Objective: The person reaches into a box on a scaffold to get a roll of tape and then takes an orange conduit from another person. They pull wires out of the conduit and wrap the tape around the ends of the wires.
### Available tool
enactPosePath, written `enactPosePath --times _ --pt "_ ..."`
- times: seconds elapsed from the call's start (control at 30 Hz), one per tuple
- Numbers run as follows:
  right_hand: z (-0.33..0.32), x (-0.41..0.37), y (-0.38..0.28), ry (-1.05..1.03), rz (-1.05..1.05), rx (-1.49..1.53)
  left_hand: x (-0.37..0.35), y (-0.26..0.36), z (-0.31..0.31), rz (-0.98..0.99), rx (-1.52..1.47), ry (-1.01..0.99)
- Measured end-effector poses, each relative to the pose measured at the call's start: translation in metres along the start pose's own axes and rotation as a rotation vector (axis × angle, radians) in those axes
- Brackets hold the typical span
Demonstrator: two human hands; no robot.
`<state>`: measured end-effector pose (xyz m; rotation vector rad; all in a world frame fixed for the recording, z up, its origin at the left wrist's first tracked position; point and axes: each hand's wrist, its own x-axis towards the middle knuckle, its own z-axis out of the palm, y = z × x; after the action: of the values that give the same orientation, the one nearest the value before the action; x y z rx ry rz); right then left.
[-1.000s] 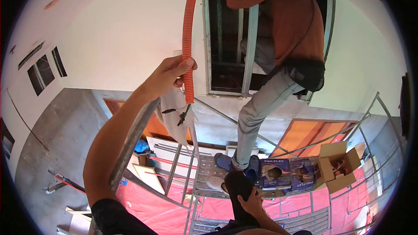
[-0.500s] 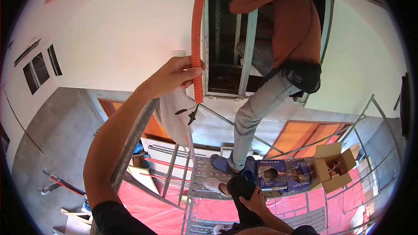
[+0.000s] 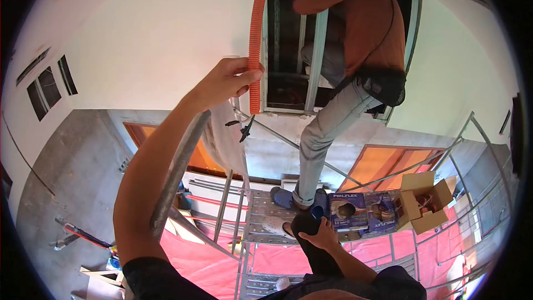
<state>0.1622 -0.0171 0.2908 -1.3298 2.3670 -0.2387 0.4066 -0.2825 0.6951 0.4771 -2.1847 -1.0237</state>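
Note:
My left hand (image 3: 226,84) is raised at arm's length, its thumb and fingers closed around an orange corrugated conduit (image 3: 256,28) near its lower end. The conduit runs upward out of the top of the view. Dark-tipped wire ends (image 3: 244,129) hang below its opening. My right hand (image 3: 323,236) rests on my bent, dark-clothed knee (image 3: 305,223), fingers spread and holding nothing I can see. A white clog (image 3: 274,225) on my foot stands on the perforated metal platform (image 3: 260,205).
A co-worker (image 3: 377,33) straddles the metal-framed wall opening, one foot on the platform. Two PHILFLEX boxes (image 3: 347,211) and an open cardboard box (image 3: 425,203) sit to the right. A scaffold pipe (image 3: 180,169) runs alongside my left arm. Pink sheeting (image 3: 194,261) lies below.
My left hand and the conduit's lower end sit slightly higher in view. My right hand remains on my knee. The whole scene has shifted a little upward as the camera moved.

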Motion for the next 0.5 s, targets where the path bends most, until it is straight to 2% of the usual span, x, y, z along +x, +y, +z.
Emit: enactPosePath --times 0.23,0.4,0.5 --pt "-0.003 0.005 -0.003 -0.017 0.031 0.012 0.003 -0.011 0.0 -0.041 0.021 0.021" --pt "-0.004 0.005 0.006 0.067 0.049 0.047 0.008 -0.018 0.004 -0.091 0.021 0.05" --pt "-0.014 0.003 0.013 -0.043 0.005 0.113 0.009 -0.02 0.005 -0.073 0.017 0.053"
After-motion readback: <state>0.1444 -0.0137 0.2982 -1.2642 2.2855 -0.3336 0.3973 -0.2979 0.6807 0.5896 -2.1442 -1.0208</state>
